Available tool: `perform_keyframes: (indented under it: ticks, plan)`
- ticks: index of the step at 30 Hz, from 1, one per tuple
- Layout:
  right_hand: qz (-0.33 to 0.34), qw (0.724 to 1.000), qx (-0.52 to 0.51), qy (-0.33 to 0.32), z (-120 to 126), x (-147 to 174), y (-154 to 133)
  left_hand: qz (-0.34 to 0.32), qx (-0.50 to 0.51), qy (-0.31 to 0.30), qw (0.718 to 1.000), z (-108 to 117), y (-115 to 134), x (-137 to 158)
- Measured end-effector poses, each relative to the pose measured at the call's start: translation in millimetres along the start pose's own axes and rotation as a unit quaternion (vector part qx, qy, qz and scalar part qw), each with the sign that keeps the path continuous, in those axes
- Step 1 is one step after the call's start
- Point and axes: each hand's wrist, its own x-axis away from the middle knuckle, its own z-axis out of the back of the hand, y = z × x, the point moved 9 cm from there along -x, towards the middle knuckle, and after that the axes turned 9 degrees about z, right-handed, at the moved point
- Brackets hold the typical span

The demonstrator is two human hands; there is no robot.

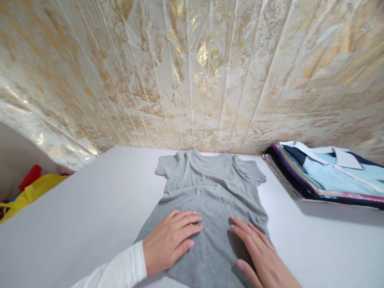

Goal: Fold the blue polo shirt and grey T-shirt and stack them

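Note:
A grey short-sleeved T-shirt (207,200) lies spread on the white table, its neckline at the far end and its sleeves out to both sides. Wrinkles run across its chest and right side. My left hand (172,240) rests flat on the lower left part of the shirt, fingers stretched toward the middle. On the lower right part, my right hand (256,252) is open with the fingers extended and the thumb apart, casting a shadow on the cloth. The shirt's bottom edge runs partly out of the frame.
A stack of folded clothes (339,172), a light blue collared shirt on top, sits at the right of the white table (99,200). Yellow and red cloths (36,192) lie beyond the left edge. A gold-patterned curtain (192,80) hangs behind the table.

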Motion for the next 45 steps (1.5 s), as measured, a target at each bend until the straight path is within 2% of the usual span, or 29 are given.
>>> perform_keyframes:
  ticks: [3,6,9,11,13,16,19,22,26,30,35,40,45]
  plan:
    - [0.036,0.996,0.044,-0.068,-6,12,9,0.005,-0.033,-0.02,0.999,-7,-21,6]
    - [0.056,0.994,0.034,-0.089,5,3,11,0.016,-0.032,-0.026,0.999,-13,-25,4]
    - [0.053,0.994,-0.016,-0.099,18,-19,-1,0.016,-0.011,0.001,1.0,1,-16,3]
    - [0.051,0.989,-0.073,-0.12,18,-37,-13,0.023,0.027,0.022,0.999,15,-8,8]
    - [0.043,0.981,-0.132,-0.136,12,-57,-23,0.031,0.059,0.014,0.998,21,-2,17]
    - [0.023,0.974,-0.188,-0.127,-3,-91,-30,0.039,0.041,-0.016,0.998,14,3,31]
    - [0.028,0.972,-0.206,-0.105,-23,-119,-32,0.039,0.018,0.005,0.999,8,3,37]
    - [0.035,0.977,-0.199,-0.069,-36,-132,-28,0.033,0.017,0.038,0.999,6,0,36]
    - [0.027,0.981,-0.188,-0.034,-44,-131,-17,0.027,0.008,0.067,0.997,11,-1,35]
    - [0.037,0.984,-0.168,-0.046,-45,-132,-16,-0.005,-0.012,0.065,0.998,11,8,40]
    - [0.066,0.987,-0.12,-0.084,-36,-159,-15,0.003,-0.035,0.096,0.995,13,8,41]
    - [0.008,0.999,-0.035,-0.041,-23,-189,13,-0.002,-0.038,0.136,0.99,22,6,35]
    - [0.025,0.998,-0.024,-0.05,-32,-198,16,0.015,-0.031,0.135,0.99,19,-2,29]
